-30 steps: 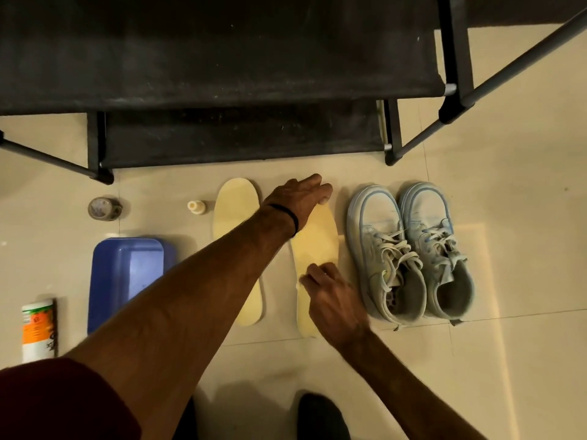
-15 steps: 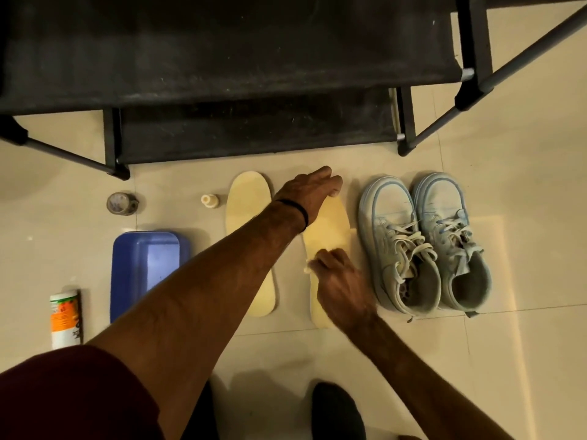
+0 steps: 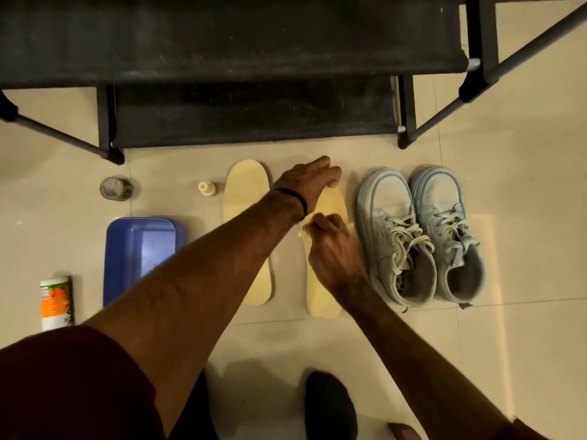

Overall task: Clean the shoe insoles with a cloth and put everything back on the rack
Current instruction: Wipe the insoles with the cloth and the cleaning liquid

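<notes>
Wiping right-side insole: slip & smear risks

Pinning toe end of right-side insole point(image 3: 328, 204) w/ left hand point(image 3: 309, 179), fingers flat and extended, pressing, gripping nothing. Rubbing mid-insole w/ right hand point(image 3: 333, 249), fingers curled round a small pale cloth point(image 3: 303, 228), only a scrap of it showing. Lying flat on tile, just beside 2 pale blue sneakers point(image 3: 419, 236); 2nd insole point(image 3: 247, 227) on the other side, partly under the left forearm, not yet handled by the look of it.

Risks, as judgement only:
- Thin foam, smooth tile: could skid or buckle if rub outruns the hold-down, esp. near the unpinned heel.
- Cloth bunched small: could miss edges.
- Left forearm crossing 2nd insole: could drag it askew.
- Small bottle point(image 3: 207, 188), blue tub point(image 3: 143, 249) & canister point(image 3: 55, 301) nearby: elbow knock possible.
- Rack point(image 3: 254, 122) empty as far as seen; nothing returned so far.
</notes>
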